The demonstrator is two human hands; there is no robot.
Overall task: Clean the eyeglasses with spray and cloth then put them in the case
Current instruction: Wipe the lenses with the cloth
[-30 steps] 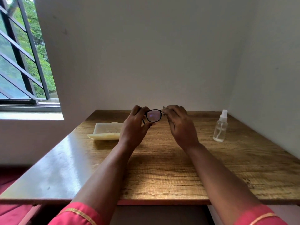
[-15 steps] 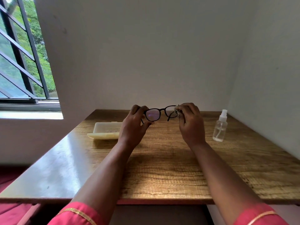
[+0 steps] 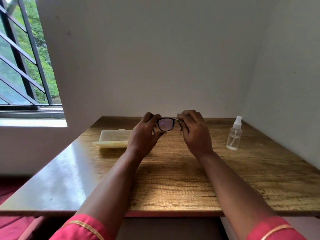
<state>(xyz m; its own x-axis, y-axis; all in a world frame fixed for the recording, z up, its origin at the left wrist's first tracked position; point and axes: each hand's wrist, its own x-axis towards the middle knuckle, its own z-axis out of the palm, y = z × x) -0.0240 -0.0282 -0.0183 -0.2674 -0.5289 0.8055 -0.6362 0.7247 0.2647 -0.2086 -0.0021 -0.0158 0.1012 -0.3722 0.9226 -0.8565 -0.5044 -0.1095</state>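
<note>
- Eyeglasses (image 3: 165,124) with a dark frame are held up over the far part of the wooden table (image 3: 173,170), between both hands; one lens shows, the other is hidden behind the right fingers.
- Left hand (image 3: 144,134) pinches the frame's left end, fingers curled over the top, thumb under the rim.
- Right hand (image 3: 194,134) has its fingers bent tightly round the other lens, with a small pale scrap of cloth (image 3: 177,118) showing at the fingertips; how much cloth they hold cannot be told.
- Glasses case (image 3: 113,138), pale yellow and lying open, sits on the table just left of the left fingers, partly hidden behind that wrist.
- Clear spray bottle (image 3: 234,134) with a white nozzle stands upright on the table, well to the right of the right fingers, near the side wall.
- Barred window (image 3: 22,58) with green leaves behind it lies far left of the hands.
- Red sleeves (image 3: 83,227) with gold trim cover both arms at the near edge.
</note>
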